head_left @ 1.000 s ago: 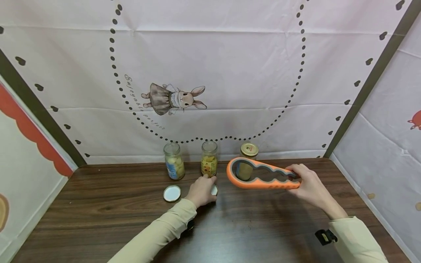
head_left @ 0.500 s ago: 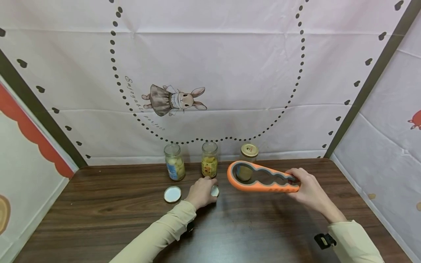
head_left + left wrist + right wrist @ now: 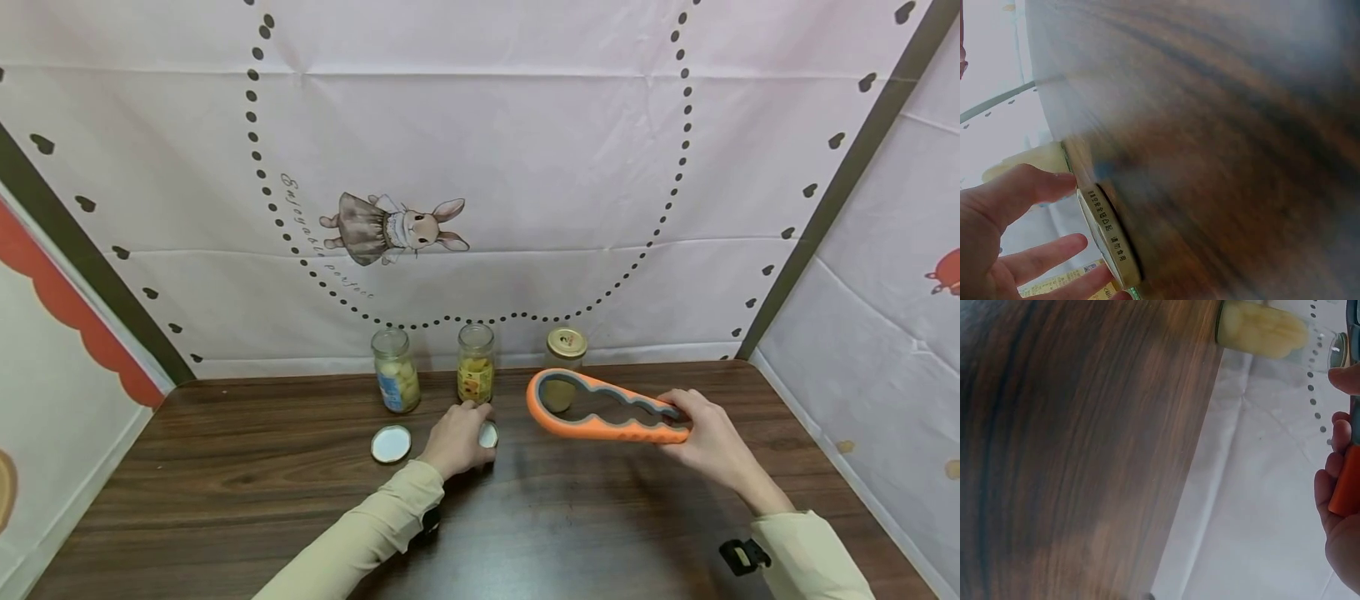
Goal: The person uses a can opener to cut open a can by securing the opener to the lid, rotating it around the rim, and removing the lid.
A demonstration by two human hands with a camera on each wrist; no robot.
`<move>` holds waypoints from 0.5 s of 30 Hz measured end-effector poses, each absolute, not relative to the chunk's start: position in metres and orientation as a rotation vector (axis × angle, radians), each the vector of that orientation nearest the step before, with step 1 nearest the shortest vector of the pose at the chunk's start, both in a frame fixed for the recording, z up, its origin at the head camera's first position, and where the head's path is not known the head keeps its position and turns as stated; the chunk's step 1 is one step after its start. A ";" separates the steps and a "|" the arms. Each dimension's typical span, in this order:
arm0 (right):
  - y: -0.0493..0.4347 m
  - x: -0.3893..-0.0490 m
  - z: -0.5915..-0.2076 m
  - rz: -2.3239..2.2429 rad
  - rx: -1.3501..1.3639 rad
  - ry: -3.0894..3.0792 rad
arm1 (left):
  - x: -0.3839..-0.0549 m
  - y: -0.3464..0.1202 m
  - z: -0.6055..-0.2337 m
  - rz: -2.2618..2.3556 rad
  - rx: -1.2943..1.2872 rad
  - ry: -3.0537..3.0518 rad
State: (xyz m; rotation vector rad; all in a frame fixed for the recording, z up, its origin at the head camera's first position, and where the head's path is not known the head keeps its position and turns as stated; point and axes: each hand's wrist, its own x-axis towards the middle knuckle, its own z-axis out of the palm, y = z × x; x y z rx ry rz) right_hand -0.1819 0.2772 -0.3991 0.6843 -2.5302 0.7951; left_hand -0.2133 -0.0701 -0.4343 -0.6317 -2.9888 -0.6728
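Observation:
My left hand [image 3: 459, 439] is low over the table, its thumb and fingers spanning the rim of a jar lid [image 3: 487, 434] that lies with its white inside up. In the left wrist view, the thumb tip and a finger sit at opposite ends of the gold lid edge [image 3: 1109, 234]. My right hand [image 3: 708, 435] grips the handle end of an orange and grey jar opener [image 3: 592, 427], held above the table. Its loop overlaps a gold-lidded jar [image 3: 567, 343] in the head view. An uncapped jar of yellow food [image 3: 476, 379] stands just beyond my left hand.
Another uncapped jar [image 3: 397, 383] with pale contents and a blue label stands at the back left. A second lid [image 3: 391, 444] lies white side up before it. A printed cloth wall [image 3: 540, 167] rises behind the wooden table [image 3: 262, 483].
The jar opener has dropped slightly and shifted a little right in my right hand. My left hand stays nearly in place, with more of the lid showing beside its fingers.

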 end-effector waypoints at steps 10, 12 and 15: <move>0.291 -0.174 -0.405 0.845 0.539 -2.605 | -0.213 -0.066 -0.429 -0.745 -0.607 -2.931; 0.294 -0.173 -0.406 0.874 0.517 -2.613 | -0.213 -0.063 -0.428 -0.785 -0.607 -2.909; 0.298 -0.171 -0.406 0.911 0.477 -2.621 | -0.213 -0.059 -0.427 -0.828 -0.617 -2.874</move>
